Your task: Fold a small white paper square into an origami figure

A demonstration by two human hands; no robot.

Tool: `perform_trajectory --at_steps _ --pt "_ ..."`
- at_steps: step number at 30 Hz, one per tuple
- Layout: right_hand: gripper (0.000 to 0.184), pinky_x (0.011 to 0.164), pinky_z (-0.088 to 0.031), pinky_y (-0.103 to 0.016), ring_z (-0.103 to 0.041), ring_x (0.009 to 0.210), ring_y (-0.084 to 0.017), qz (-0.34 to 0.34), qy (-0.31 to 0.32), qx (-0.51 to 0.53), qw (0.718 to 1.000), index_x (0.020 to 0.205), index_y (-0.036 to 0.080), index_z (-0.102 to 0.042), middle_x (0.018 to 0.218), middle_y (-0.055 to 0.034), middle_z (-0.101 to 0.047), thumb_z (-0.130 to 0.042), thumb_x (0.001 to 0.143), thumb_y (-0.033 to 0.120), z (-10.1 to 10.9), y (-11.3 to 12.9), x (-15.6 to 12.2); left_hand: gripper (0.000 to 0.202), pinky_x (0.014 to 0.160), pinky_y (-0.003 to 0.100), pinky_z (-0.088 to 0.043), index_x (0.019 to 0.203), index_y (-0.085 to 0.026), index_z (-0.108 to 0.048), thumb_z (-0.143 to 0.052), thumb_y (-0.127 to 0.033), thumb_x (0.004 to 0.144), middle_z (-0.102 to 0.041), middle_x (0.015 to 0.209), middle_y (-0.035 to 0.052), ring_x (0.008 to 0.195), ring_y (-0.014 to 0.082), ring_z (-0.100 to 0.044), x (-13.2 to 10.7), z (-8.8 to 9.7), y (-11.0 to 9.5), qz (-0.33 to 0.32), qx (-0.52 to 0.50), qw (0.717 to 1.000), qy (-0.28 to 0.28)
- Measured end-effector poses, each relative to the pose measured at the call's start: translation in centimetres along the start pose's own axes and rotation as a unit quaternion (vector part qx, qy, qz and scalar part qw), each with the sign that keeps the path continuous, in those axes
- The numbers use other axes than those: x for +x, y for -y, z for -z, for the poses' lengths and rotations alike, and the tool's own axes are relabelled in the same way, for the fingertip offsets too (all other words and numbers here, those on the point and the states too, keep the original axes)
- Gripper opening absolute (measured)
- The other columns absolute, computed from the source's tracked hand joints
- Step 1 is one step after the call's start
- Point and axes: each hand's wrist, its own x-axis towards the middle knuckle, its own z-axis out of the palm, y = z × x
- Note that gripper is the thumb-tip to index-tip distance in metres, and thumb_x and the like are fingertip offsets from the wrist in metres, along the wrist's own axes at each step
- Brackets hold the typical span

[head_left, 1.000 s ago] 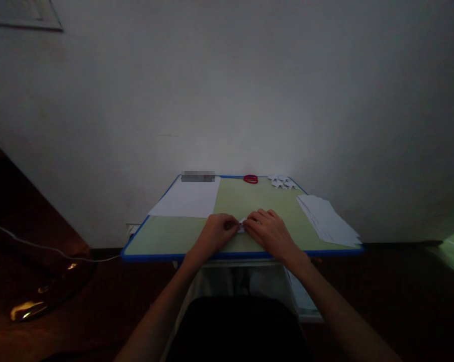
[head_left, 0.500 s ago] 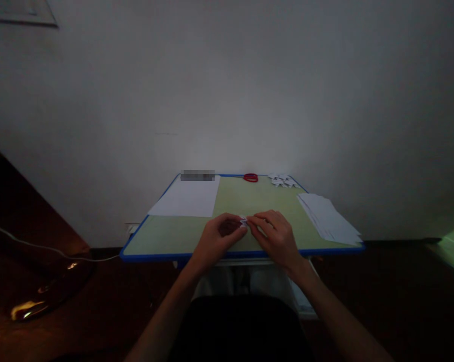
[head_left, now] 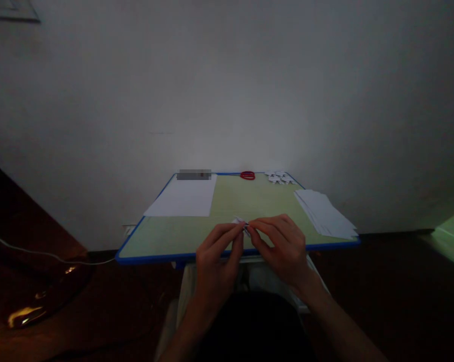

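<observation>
A small folded white paper piece (head_left: 241, 221) is pinched between the fingertips of both hands, lifted above the near edge of the green table (head_left: 174, 236). My left hand (head_left: 216, 264) grips its left side, fingers closed on it. On the other side, my right hand (head_left: 281, 246) pinches it with thumb and forefinger. Most of the paper is hidden behind my fingers.
A white sheet (head_left: 184, 199) lies at the table's back left. A stack of white sheets (head_left: 324, 214) sits at the right edge. Red scissors (head_left: 247, 175) and several small folded paper pieces (head_left: 278, 177) lie along the far edge by the wall. A cable (head_left: 41, 254) runs at left.
Both hands have lifted the small paper off the table and drawn it toward me, from pressing it flat to pinching it in the air.
</observation>
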Motion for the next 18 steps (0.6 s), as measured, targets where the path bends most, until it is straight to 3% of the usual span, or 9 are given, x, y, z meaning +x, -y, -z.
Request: perform_trajectory --at_steps 10,18 --pt "0.013 0.074 -0.051 -0.034 -0.071 0.081 -0.018 -0.014 -0.022 0.000 1.000 0.105 0.019 -0.067 0.093 -0.0048 -0.077 -0.070 0.094 0.011 0.8 1.0 0.4 0.036 0.089 0.026 -0.059 0.121 -0.020 -0.073 -0.066 -0.003 0.090 -0.073 0.107 0.0056 0.098 0.0139 -0.071 -0.9 -0.4 -0.7 -0.048 0.035 0.998 -0.017" --pt "0.011 0.074 -0.048 -0.033 -0.072 0.081 -0.015 0.021 0.023 0.013 0.999 0.106 0.016 -0.066 0.095 -0.0043 -0.078 -0.067 0.097 0.010 1.9 1.6 0.3 0.023 0.074 0.023 -0.058 0.106 -0.023 -0.078 -0.070 -0.007 0.090 -0.072 0.092 0.0012 0.082 0.0121 -0.069 -0.2 1.5 -1.0 -0.017 0.023 0.999 0.018"
